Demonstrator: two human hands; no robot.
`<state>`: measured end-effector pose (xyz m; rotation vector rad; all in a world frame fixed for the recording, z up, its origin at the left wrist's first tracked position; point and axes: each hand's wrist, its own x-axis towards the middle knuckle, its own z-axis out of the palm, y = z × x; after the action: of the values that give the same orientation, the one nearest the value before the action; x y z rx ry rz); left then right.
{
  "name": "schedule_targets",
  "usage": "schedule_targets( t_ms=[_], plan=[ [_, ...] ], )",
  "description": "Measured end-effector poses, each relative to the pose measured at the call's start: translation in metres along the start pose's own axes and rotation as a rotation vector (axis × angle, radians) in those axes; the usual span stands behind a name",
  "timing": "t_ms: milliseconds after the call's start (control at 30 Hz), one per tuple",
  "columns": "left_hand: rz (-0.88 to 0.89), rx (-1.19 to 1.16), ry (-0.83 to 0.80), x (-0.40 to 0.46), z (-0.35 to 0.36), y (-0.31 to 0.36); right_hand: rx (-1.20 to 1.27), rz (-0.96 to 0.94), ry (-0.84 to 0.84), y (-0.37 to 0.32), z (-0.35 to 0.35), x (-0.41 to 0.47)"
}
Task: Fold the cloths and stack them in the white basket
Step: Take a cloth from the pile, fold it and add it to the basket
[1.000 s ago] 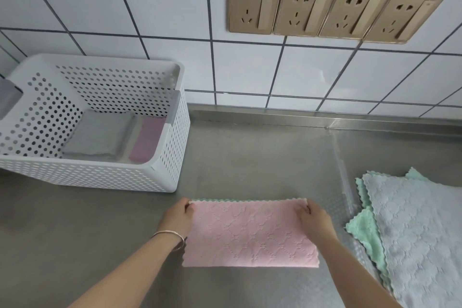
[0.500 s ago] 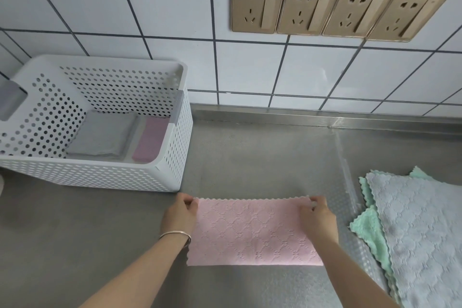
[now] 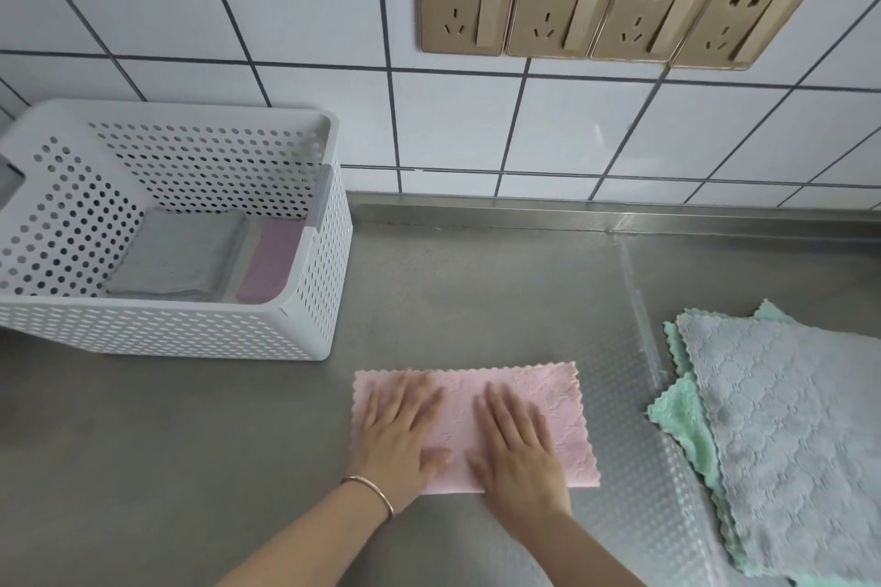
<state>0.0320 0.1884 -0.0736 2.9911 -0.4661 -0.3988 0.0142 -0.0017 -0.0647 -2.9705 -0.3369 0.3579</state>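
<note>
A folded pink fluffy cloth (image 3: 476, 424) lies flat on the shiny metal table (image 3: 143, 443). The left hand (image 3: 400, 431) and right hand (image 3: 517, 450) both press down on it, side by side, fingers spread flat and holding nothing. The white plastic basket with holes (image 3: 305, 300) sits to the far left, with a folded grey cloth (image 3: 176, 253) and what looks like a darker pink one (image 3: 269, 265) inside. A pile of grey and green cloths (image 3: 782, 434) waits on the right. No writing can be read anywhere.
</note>
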Motion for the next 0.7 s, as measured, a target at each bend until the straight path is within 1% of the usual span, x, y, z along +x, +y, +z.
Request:
schedule_targets(
  t_ms=[100, 167, 300, 367, 400, 433, 500, 600, 667, 700],
  plan=[
    [0.017, -0.010, 0.003, 0.000, 0.001, 0.001, -0.004, 0.055, -0.013, 0.018, 0.005, -0.011],
    [0.012, -0.023, -0.022, -0.004, 0.000, -0.004, 0.037, 0.093, -0.026, 0.026, 0.006, -0.015],
    [-0.003, -0.042, -0.091, -0.004, -0.003, -0.003, 0.131, 0.203, 0.065, 0.041, 0.004, -0.024],
    [-0.024, -0.039, -0.082, 0.000, -0.009, 0.003, 0.267, 0.369, 0.180, 0.044, 0.001, -0.024],
    [-0.034, -0.040, -0.039, 0.002, -0.012, 0.008, 0.363, 0.486, 0.236, 0.045, -0.004, -0.022],
    [-0.033, -0.039, -0.019, 0.005, -0.013, 0.012, 0.481, 0.598, 0.254, 0.045, -0.011, -0.018],
    [-0.005, -0.045, -0.070, 0.008, -0.022, 0.025, 0.639, 0.746, 0.273, 0.046, -0.023, -0.011],
    [0.120, -0.019, -0.123, 0.009, -0.025, 0.042, 0.662, 0.827, 0.195, 0.046, -0.029, -0.008],
    [0.123, -0.031, -0.266, 0.012, -0.027, 0.040, 0.685, 0.858, 0.123, 0.045, -0.032, -0.008],
    [0.115, -0.021, -0.281, 0.016, -0.033, 0.039, 0.716, 0.876, 0.096, 0.046, -0.037, -0.007]
  ],
)
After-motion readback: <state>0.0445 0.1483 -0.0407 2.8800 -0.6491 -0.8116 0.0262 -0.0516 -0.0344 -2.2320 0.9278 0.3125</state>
